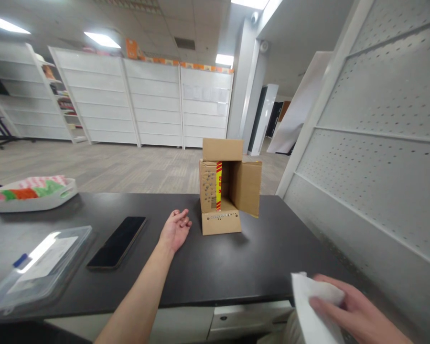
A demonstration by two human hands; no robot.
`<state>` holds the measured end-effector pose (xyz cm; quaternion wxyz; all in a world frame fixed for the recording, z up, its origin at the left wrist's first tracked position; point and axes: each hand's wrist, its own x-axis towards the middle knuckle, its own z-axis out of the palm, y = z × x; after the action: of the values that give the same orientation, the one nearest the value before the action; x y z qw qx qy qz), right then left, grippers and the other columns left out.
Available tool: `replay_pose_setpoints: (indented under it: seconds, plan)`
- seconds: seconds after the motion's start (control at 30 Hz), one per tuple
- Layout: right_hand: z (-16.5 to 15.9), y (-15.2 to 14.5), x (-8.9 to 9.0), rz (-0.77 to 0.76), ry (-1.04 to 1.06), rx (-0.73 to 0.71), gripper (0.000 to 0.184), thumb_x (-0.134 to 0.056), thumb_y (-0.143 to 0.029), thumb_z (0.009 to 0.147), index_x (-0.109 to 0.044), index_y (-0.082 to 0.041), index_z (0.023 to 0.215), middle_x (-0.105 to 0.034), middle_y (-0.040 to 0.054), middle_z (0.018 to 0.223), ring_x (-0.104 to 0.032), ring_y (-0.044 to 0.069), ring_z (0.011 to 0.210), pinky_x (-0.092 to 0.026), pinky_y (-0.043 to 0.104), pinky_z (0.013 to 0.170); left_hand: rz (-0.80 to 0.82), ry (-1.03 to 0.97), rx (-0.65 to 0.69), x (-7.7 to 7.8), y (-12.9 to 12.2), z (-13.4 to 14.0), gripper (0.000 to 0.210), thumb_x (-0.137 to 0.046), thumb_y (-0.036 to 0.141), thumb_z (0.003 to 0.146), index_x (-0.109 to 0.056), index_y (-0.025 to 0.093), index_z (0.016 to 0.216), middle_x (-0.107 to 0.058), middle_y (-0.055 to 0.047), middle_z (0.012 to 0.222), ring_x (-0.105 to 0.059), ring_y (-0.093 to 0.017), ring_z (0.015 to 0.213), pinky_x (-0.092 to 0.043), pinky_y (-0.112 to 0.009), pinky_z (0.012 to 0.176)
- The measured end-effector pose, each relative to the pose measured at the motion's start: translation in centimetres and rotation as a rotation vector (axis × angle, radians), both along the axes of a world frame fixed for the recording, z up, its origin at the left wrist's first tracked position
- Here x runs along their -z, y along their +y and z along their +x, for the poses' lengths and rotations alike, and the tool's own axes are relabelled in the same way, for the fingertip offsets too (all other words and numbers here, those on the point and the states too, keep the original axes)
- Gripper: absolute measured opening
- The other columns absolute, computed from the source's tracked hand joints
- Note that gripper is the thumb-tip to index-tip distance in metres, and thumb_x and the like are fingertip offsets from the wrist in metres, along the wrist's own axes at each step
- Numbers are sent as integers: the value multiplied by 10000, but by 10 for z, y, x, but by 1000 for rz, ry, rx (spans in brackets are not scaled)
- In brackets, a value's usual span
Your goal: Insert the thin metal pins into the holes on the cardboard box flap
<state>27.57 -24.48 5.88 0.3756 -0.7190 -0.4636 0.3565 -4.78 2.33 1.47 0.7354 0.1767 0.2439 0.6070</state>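
My left hand (176, 230) rests palm up on the dark table, its fingers loosely curled and holding nothing. Just right of it, a cardboard box (208, 186) lies on its side with its opening towards me and its flaps spread. A yellow and red tape strip (219, 186) runs down its left flap. At the lower right, my right hand (347, 303) pinches a crumpled piece of white paper (313, 306) between thumb and fingers, in front of the table's edge. The lower part of the paper runs out of view.
Left of my forearm lie a black phone (118, 242) and a clear plastic case (46, 267). A white basket (62, 197) with colourful contents stands at the far left. A perforated white panel (380, 143) borders the dark table (265, 260) on the right. Drawers (247, 317) sit below.
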Motion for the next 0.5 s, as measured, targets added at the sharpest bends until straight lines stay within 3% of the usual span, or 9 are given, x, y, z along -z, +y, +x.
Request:
replay_pose_setpoints:
  seconds: [0.2,0.33,0.43,0.5]
  plan:
    - [-55,81,-5,-70,137,-359,339,-634,-432,763,-581,-146,936,-631,20,775,-568,150,637,-432,222,537,2,2,-11,-1,0,0,322,-668,23,635,-398,185,701,-612,32,722,-323,-46,421,-342,-233,524]
    - [-80,92,1,59,-196,-436,215,-554,-287,799,-570,-166,977,-645,44,883,-584,189,805,-456,275,730,-7,-5,-10,-2,0,-1,318,-664,22,634,-400,187,697,-608,34,707,-327,-48,421,-346,-235,530]
    - [-85,92,16,87,-407,-442,397,-506,-238,819,-490,-207,1215,-645,45,927,-595,214,859,-455,324,779,-6,-3,-10,-1,0,-1,307,-661,22,639,-411,188,703,-613,34,712,-329,-50,422,-345,-236,529]
    - [-84,90,27,180,-518,-406,539,-504,-213,820,-390,-234,1346,-614,76,1092,-590,227,963,-454,359,845,-4,-3,-10,-1,1,-1,303,-661,20,642,-417,188,705,-616,33,719,-327,-50,422,-345,-237,528]
